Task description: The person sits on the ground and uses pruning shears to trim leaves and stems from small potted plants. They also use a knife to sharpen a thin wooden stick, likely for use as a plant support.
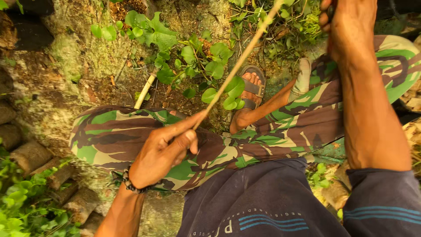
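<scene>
Mid-strip, by the look of it: left hand (164, 149) pinched shut on the thin cane strip's (239, 61) lower end at frame centre, right hand (348, 24) fisted upper right, grip contents unclear, calling for steady tension next.

Thin pale cane strip (239, 61), taut, slanting upward
</scene>
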